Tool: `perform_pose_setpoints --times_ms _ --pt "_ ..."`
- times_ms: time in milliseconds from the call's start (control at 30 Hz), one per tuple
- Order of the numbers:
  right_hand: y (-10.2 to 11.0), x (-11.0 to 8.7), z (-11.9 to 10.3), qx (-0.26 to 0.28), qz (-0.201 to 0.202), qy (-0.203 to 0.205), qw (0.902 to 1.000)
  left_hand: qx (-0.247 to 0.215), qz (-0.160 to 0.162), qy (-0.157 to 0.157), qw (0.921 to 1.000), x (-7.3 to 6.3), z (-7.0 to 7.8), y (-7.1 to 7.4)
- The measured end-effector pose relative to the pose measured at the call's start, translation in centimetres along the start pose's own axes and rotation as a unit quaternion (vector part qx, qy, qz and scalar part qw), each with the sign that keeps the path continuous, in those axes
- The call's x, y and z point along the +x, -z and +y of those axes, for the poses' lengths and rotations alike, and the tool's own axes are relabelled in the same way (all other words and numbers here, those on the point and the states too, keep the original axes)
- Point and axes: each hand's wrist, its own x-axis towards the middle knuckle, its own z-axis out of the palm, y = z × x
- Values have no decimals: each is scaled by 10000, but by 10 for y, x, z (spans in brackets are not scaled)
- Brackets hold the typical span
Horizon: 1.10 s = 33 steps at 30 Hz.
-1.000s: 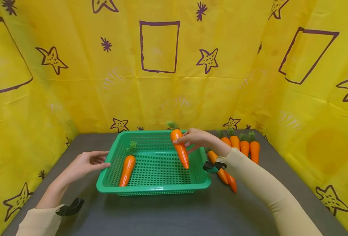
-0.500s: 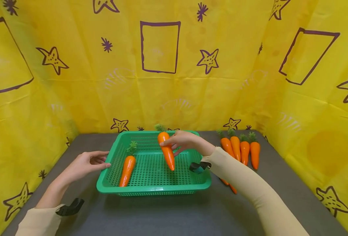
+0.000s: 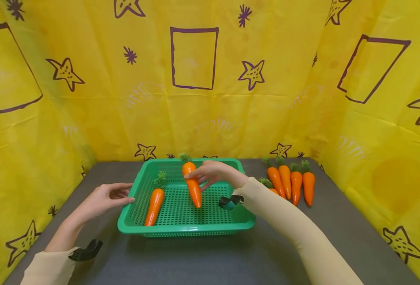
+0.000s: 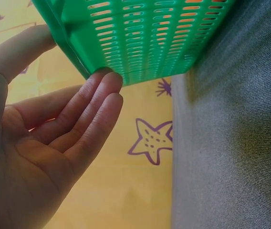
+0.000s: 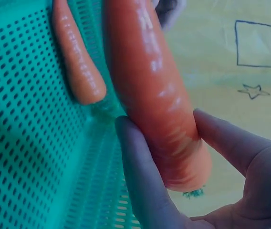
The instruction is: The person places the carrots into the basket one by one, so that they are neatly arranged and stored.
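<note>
My right hand [image 3: 213, 173] pinches an orange carrot [image 3: 192, 184] between thumb and fingers, above the floor of the green plastic basket [image 3: 186, 228]. Its leafy end points to the far side and the tip hangs down toward me. In the right wrist view the held carrot [image 5: 159, 100] fills the middle. Another carrot [image 3: 154, 206] lies in the basket's left part, its green top toward the back. At the basket's left side, my left hand [image 3: 101, 200] rests its thumb and fingertips against the rim. In the left wrist view its fingers [image 4: 90, 114] touch the outer wall, relaxed.
Several carrots [image 3: 296, 186] lie side by side on the dark table [image 3: 181, 261], right of the basket. My right sleeve [image 3: 284, 221] partly covers more carrots [image 3: 274, 190] nearer the basket. Yellow cloth [image 3: 284, 118] with drawn stars encloses the table's back and sides.
My right hand has moved left over the basket with the carrot, and sits slightly lower. The left hand and the basket have stayed in place.
</note>
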Motion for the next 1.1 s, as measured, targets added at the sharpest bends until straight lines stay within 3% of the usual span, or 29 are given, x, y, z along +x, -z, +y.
perform_pose_setpoints --times_ms 500,1100 --pt "-28 26 -5 552 -372 -53 9978 -65 17 -16 10000 -2 -3 -1" --pt "-53 56 10 851 -1002 -688 9889 -114 -3 -38 9999 0 -2 -1"
